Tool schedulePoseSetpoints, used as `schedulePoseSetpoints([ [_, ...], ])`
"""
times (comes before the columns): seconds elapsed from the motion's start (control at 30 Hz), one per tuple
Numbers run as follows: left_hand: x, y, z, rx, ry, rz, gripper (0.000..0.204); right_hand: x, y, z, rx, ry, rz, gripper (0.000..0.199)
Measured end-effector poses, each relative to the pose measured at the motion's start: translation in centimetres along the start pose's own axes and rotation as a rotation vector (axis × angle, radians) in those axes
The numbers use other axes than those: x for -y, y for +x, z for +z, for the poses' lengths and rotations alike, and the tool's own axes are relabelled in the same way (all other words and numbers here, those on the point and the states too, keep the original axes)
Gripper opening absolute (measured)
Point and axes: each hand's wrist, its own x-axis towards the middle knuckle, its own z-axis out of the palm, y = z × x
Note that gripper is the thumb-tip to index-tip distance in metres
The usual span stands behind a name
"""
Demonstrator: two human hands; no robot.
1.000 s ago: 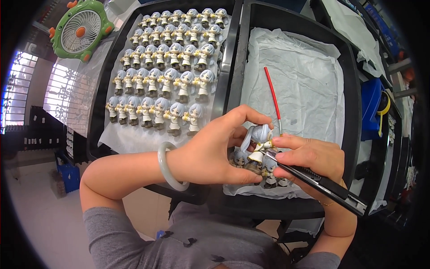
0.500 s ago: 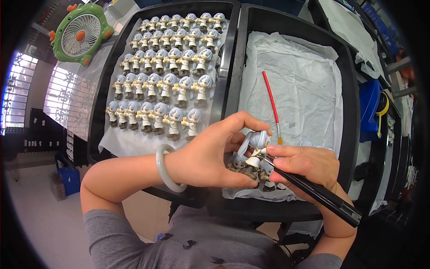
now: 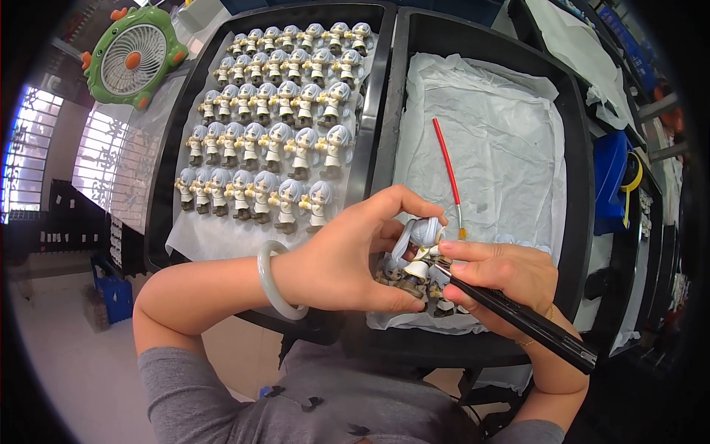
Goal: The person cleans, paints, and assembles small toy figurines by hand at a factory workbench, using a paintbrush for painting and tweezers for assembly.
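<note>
A small figurine (image 3: pixel 423 233) with pale blue-grey hair and a white outfit is held tilted over the near end of the right-hand tray. The thumb and fingers of my left hand (image 3: pixel 336 263) grip it from the left, at its head and its base. In my right hand (image 3: pixel 510 270) is a black-handled tool with a slim metal tip (image 3: pixel 521 314). Its tip meets the figurine's middle, or lies very close to it, and my right fingertips rest near the figurine's side. More figurines (image 3: pixel 444 303) lie beneath, partly hidden by my hands.
A black tray (image 3: pixel 384 111) on the left holds rows of similar figurines (image 3: pixel 277 137). A red-handled brush (image 3: pixel 447 163) lies on white paper (image 3: pixel 503 140) in the right-hand tray (image 3: pixel 577 163). A green fan (image 3: pixel 134 58) stands far left; a blue bin (image 3: pixel 612 177) is at the right.
The tool and my right hand have shifted very slightly at the figurine. My left hand keeps its hold, almost unmoved.
</note>
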Motion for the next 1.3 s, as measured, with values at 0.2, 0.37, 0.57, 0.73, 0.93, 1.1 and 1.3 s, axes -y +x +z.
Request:
schedulePoseSetpoints([
  [0.2, 0.1, 0.0, -0.1, -0.004, 0.002, 0.016, 0.074, 0.1, 0.0, -0.2, 0.023, -0.019, 0.034, 0.022],
  [0.37, -0.1, -0.1, -0.1, 0.005, -0.001, -0.019, 0.074, -0.1, 0.0, -0.2, 0.012, 0.025, 0.008, 0.023],
  [0.57, -0.2, 0.0, -0.1, 0.004, -0.014, -0.051, 0.074, 0.0, 0.0, 0.0, -0.013, 0.002, -0.019, 0.022],
  [0.73, -0.1, 0.0, -0.1, 0.004, -0.004, -0.034, 0.074, -0.1, 0.0, -0.1, 0.013, -0.006, 0.018, 0.022],
  [0.93, -0.3, 0.0, -0.1, 0.02, -0.006, -0.051, 0.074, -0.1, -0.2, -0.3, 0.02, 0.003, -0.002, 0.024],
  [1.1, -0.2, 0.0, -0.1, 0.007, -0.039, -0.052, 0.073, -0.4, 0.3, -0.6, -0.083, 0.283, 0.197, 0.017],
  [1.3, 0.2, 0.1, -0.1, -0.07, -0.142, 0.035, 0.067, -7.8, -0.2, -1.8, 0.065, 0.248, 0.987, 0.011],
])
